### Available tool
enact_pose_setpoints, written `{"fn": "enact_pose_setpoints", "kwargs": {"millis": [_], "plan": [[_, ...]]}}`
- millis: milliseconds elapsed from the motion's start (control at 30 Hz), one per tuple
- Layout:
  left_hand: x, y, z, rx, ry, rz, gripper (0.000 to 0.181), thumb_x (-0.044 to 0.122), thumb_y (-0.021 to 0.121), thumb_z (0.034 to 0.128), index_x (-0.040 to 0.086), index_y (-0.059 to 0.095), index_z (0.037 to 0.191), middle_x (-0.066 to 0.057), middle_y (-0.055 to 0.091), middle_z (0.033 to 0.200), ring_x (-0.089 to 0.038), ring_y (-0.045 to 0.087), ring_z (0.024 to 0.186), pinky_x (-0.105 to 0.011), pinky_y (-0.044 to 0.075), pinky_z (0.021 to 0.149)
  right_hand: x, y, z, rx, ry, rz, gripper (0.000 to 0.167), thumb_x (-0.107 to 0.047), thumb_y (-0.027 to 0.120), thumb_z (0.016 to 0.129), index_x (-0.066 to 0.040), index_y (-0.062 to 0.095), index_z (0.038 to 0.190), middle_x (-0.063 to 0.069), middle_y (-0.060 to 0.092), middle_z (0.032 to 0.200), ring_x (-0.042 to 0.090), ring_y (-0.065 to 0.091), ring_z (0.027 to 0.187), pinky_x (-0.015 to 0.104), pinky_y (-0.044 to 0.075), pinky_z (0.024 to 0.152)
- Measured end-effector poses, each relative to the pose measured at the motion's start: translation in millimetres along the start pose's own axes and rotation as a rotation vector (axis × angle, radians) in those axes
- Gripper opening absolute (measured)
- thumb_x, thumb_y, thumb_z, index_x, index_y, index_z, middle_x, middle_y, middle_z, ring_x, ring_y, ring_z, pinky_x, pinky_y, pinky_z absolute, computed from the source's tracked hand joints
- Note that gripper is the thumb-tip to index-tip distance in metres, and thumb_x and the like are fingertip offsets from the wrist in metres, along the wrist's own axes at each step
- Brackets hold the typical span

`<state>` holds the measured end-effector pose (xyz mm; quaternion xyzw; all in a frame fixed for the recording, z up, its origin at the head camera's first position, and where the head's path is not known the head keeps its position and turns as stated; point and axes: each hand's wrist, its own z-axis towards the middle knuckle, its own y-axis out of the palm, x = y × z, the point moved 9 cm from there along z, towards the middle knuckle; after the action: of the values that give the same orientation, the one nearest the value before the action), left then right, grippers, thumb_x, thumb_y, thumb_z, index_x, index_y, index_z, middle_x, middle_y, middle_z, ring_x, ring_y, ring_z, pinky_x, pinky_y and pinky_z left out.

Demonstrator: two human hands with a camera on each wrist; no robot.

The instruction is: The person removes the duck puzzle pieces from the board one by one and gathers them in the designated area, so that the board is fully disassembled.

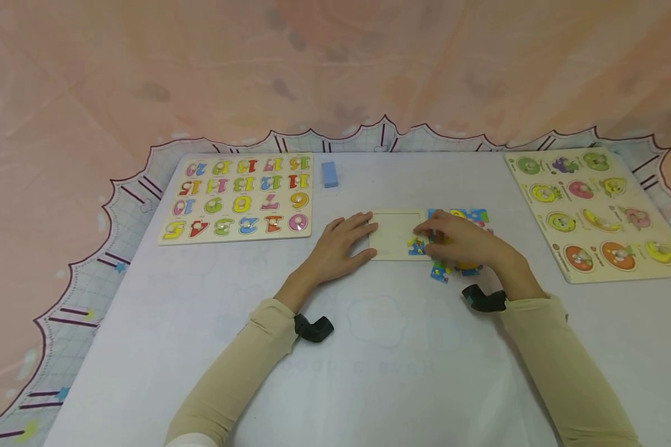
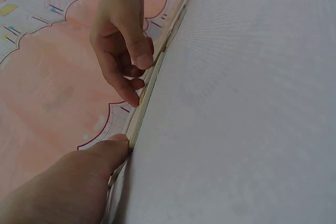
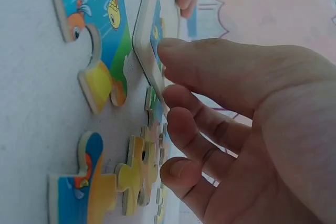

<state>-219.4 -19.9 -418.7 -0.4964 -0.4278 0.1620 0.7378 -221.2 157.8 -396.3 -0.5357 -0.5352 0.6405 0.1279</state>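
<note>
A small pale wooden puzzle tray (image 1: 390,233) lies flat on the table, with one blue-and-yellow jigsaw piece (image 1: 416,246) in its near right corner. My left hand (image 1: 343,247) rests along the tray's left edge, fingers spread. In the left wrist view, the left thumb (image 2: 113,148) touches the tray's side. Over the tray's right end hovers my right hand (image 1: 458,239), its fingers loosely bent. The right wrist view shows its thumb (image 3: 176,51) near the piece in the tray and nothing visibly pinched. Loose jigsaw pieces (image 3: 102,40) lie beside the tray, partly hidden under the right hand.
A wooden number board (image 1: 235,197) lies at the back left, with a blue block (image 1: 329,174) next to it. At the right lies a fruit puzzle board (image 1: 589,208). A patterned white cloth (image 1: 363,335) covers the table, and a peach-coloured cloth (image 1: 335,68) shows behind.
</note>
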Motion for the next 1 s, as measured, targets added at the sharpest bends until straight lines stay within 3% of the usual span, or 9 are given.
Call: {"fn": "enact_pose_setpoints", "kwargs": {"millis": [567,1000], "plan": [[-0.6,0.9,0.0,0.006,0.004,0.001,0.054,0.040,0.057,0.0922,0.018,0.046,0.141,0.000,0.034,0.153,-0.015,0.025,0.144,-0.043,0.015,0.117,-5.3,0.7,-1.0,-0.003,-0.004,0.012,0.031,-0.015,0.066,0.087,-0.008,0.062,0.117,0.007,0.057,0.100,0.017,0.050,0.086,0.032,0.043,0.076],[-0.8,0.9,-0.2,0.007,0.006,-0.002,0.055,0.040,0.057,0.0922,0.018,0.046,0.141,0.000,0.033,0.153,-0.015,0.025,0.144,-0.044,0.015,0.117,0.5,1.9,0.5,-0.001,0.035,0.107,0.031,-0.012,0.066,0.087,-0.007,0.058,0.116,0.007,0.057,0.100,0.020,0.052,0.086,0.032,0.045,0.076]]}}
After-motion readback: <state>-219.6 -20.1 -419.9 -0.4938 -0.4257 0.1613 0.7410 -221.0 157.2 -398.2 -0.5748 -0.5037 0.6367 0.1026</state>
